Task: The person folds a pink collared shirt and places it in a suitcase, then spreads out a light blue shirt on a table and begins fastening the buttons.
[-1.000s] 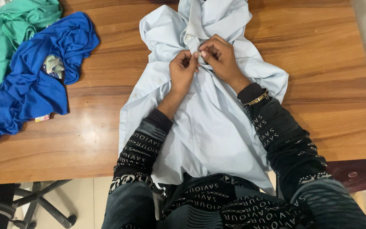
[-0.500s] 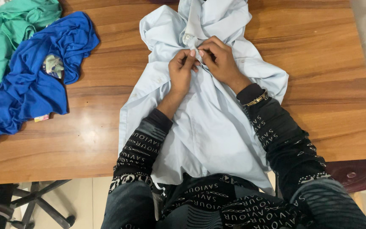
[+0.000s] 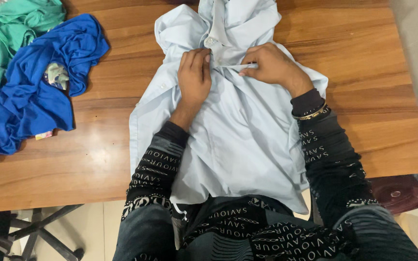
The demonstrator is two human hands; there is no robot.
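Pale blue button-up shirt [image 3: 238,130]: thin woven cloth, matt, smooth with soft creases; small white glossy plastic button [image 3: 209,41] at 12 o'clock of the left hand [image 3: 194,77].

Brown wooden tabletop [image 3: 364,72]: streaked grain, smooth, slight satin sheen.

Royal blue crumpled knit garment [image 3: 35,92] at 9 o'clock: soft cloth, matt. Green crumpled cloth garment [image 3: 6,34] at 10 o'clock: matt.

Right hand [image 3: 274,65]: thin gold-coloured metal bracelet [image 3: 310,115] at the wrist, shiny.

Dark patterned sleeves [image 3: 330,159]: knit cloth, matt.
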